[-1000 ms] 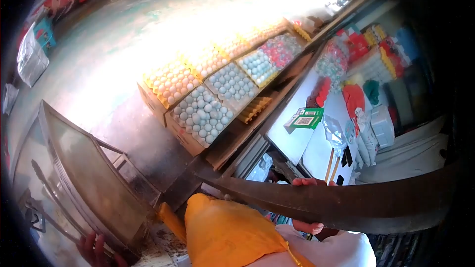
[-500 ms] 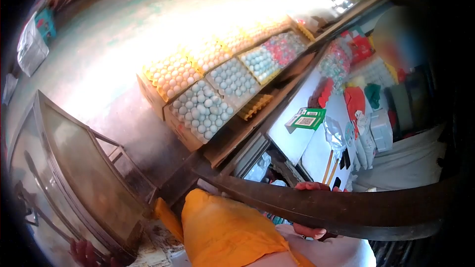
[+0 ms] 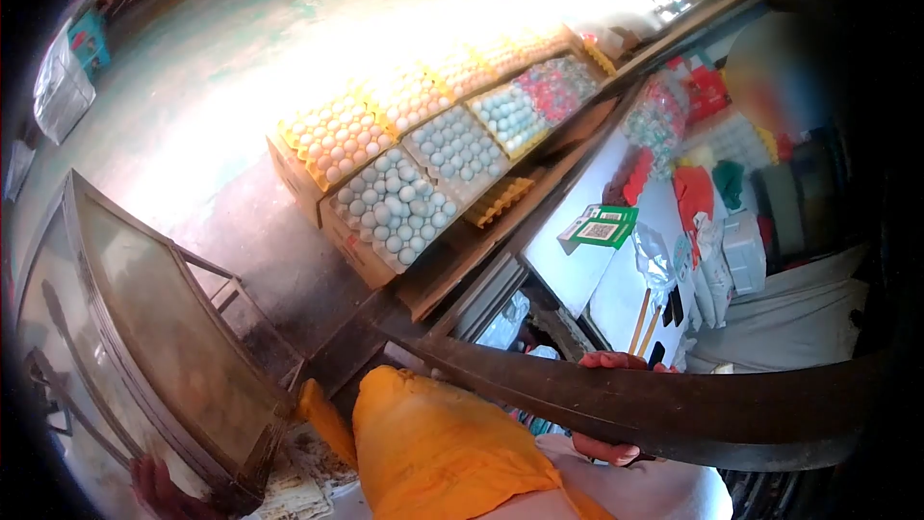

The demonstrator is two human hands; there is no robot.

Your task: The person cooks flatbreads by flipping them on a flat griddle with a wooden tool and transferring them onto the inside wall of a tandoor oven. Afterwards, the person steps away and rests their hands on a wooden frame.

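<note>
My right hand (image 3: pixel 604 448) is wrapped round a long dark wooden plank (image 3: pixel 731 414), its fingers over the upper edge and the thumb under the lower one. My left hand (image 3: pixel 159 491) is at the lower left, partly cut off and dim. Its fingers are apart and extended beside the lower frame of a wooden cabinet with glass-like panels (image 3: pixel 173 327); whether they touch the frame is unclear. Orange cloth (image 3: pixel 443 453) covers the space between my hands, in front of my body.
Trays of pale eggs (image 3: pixel 395 207) and brown eggs (image 3: pixel 337 140) fill a long box ahead. On the right, a white tabletop (image 3: pixel 568 270) carries a green QR-code card (image 3: pixel 606 227), chopsticks (image 3: pixel 643 323) and plastic bags. A silvery bag (image 3: pixel 63 91) lies far left.
My left hand has shifted up slightly and its fingers have moved a little closer together. My right hand stays on the plank. The view has shifted only slightly.
</note>
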